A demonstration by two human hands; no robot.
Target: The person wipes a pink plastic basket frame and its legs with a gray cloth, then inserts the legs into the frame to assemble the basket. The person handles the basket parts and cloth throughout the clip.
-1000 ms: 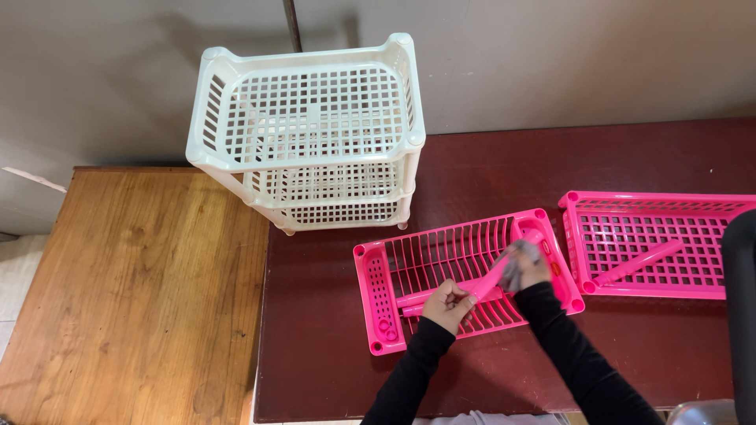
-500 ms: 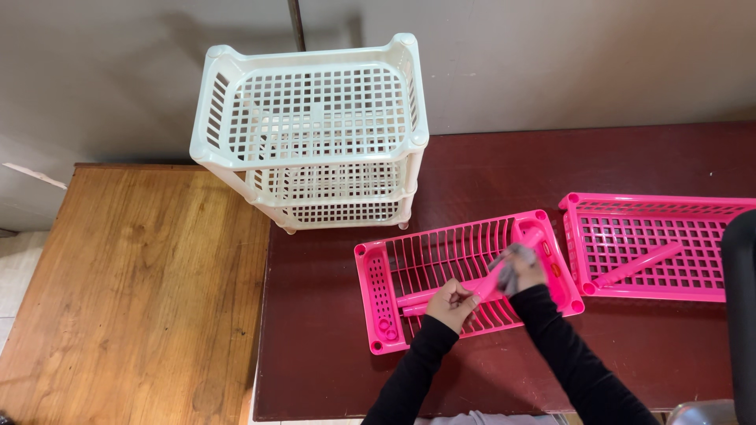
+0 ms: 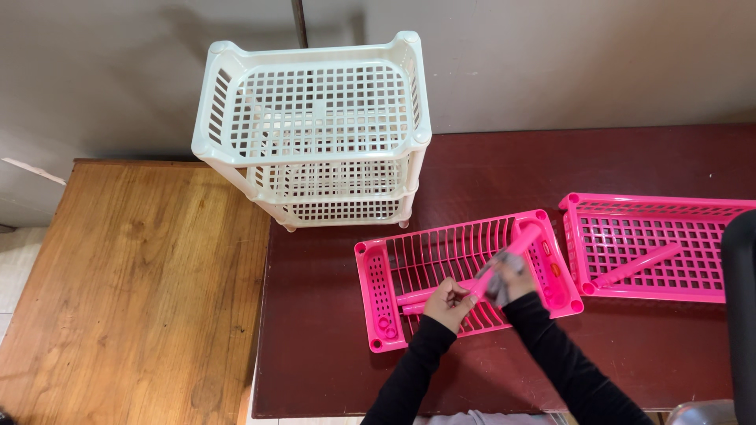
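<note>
A pink plastic slotted tray (image 3: pixel 394 275) lies on the dark red table (image 3: pixel 331 354) in front of me. Over it, my left hand (image 3: pixel 449 301) grips the lower end of a pink plastic rod (image 3: pixel 516 244). My right hand (image 3: pixel 512 277) is closed on the same rod a little higher, with a greyish wrapper or cloth around it. More pink rods (image 3: pixel 413 297) lie inside the tray under my hands. Both arms wear black sleeves.
A second pink grid tray (image 3: pixel 654 212) with one pink rod (image 3: pixel 634 266) in it lies at the right. A white three-tier plastic rack (image 3: pixel 315 126) stands at the table's back left. A lower wooden table (image 3: pixel 134 291) adjoins on the left. A dark object (image 3: pixel 740 315) fills the right edge.
Both hands stay over the pink tray on the rod; they shifted only slightly, with the right hand working the grey material along it.
</note>
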